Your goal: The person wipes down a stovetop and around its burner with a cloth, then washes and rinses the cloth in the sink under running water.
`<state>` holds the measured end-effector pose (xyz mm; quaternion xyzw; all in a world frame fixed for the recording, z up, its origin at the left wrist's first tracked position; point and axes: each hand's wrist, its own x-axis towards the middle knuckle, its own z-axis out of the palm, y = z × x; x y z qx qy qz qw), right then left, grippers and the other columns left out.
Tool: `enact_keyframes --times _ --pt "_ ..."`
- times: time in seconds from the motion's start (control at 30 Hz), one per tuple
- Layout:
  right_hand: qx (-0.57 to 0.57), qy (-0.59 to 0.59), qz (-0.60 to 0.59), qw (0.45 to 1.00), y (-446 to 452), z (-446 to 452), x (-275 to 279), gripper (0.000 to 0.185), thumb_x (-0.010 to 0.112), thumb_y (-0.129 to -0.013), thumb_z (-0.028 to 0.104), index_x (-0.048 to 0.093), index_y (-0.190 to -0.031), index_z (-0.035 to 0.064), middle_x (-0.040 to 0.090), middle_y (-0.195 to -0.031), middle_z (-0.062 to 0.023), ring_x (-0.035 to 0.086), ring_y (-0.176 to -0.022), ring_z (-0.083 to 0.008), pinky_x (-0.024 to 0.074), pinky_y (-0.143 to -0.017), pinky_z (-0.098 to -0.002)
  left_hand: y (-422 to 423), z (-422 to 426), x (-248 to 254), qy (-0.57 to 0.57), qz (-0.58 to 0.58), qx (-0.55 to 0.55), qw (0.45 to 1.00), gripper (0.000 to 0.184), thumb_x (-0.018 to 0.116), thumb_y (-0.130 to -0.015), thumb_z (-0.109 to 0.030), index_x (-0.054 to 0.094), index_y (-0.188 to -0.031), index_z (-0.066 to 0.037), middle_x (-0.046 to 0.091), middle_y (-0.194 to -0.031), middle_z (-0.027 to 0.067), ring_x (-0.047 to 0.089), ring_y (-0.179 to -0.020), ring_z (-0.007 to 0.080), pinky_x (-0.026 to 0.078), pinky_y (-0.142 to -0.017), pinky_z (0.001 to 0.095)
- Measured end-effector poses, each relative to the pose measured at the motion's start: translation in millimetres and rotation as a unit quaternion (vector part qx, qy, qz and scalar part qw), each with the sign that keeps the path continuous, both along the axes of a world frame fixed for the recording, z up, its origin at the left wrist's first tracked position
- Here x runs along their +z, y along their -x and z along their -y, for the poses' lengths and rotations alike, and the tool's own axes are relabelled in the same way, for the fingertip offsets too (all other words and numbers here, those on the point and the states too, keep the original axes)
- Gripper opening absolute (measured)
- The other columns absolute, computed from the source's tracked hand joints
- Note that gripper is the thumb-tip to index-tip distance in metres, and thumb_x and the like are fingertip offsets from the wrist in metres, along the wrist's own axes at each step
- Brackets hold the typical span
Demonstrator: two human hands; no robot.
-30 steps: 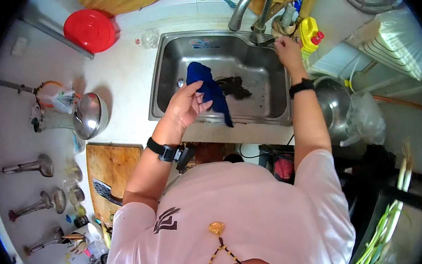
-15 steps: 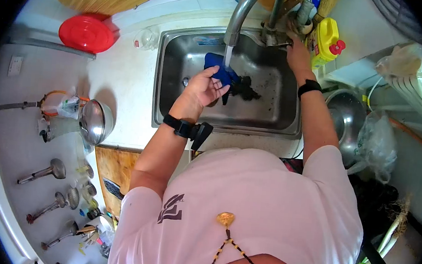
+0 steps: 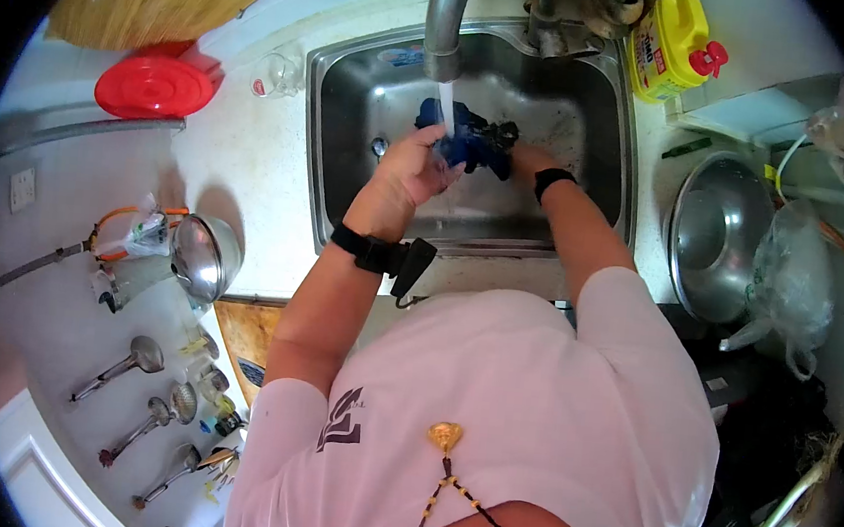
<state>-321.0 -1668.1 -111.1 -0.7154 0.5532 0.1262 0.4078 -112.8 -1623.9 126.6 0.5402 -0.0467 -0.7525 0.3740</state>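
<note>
Inside the metal sink [image 3: 466, 217], a wet dark blue cloth [image 3: 468, 139] hangs bunched below the faucet [image 3: 444, 45]. A stream of water [image 3: 447, 107] runs down onto it. My left hand [image 3: 418, 166] grips the cloth's left side, thumb on top and fingers curled beneath. At the cloth's right end, my right hand [image 3: 533, 163] is closed on it, its fingertips mostly hidden. A blackish clump [image 3: 504, 133] shows at the cloth's upper right; I cannot tell whether it is part of the cloth.
A yellow detergent bottle [image 3: 667, 46] with a red cap stands behind the sink at right. A metal basin [image 3: 720, 237] and a plastic bag [image 3: 791, 286] are on the right. To the left are a glass cup [image 3: 276, 76] and a red plastic lid-like item [image 3: 154, 88].
My right hand has left the faucet handle area and come down into the sink to the cloth. The dark clump has been gathered up beside the cloth. The view has shifted slightly.
</note>
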Motion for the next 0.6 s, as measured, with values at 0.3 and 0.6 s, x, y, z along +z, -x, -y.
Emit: enact_keyframes --times 0.3,0.6 --pt "0.185 -0.165 -0.254 0.935 48.5 -23.4 47.6 0.038 0.06 -0.091 0.021 0.06 -0.127 0.0071 0.059 -0.13 -0.0172 0.058 -0.116 -0.0352 0.0492 -0.093 -0.0442 -8.2 0.3 -20.1 -0.022 0.009 0.023 0.999 0.024 0.06 -0.092 -0.019 0.056 -0.115 -0.015 0.062 -0.107 0.0039 0.058 -0.096 0.022 0.051 -0.077 0.0416" --pt "-0.142 -0.04 0.222 0.964 24.4 -24.8 112.9 0.062 0.069 -0.086 0.018 0.046 -0.143 0.0138 0.054 -0.138 -0.0121 0.055 -0.12 -0.0267 0.0474 -0.095 -0.0385 -4.0 -3.9 -22.0 0.011 0.031 -0.014 0.999 0.023 0.059 -0.093 -0.018 0.053 -0.114 -0.01 0.06 -0.109 0.0096 0.058 -0.095 0.0235 0.052 -0.068 0.0342"
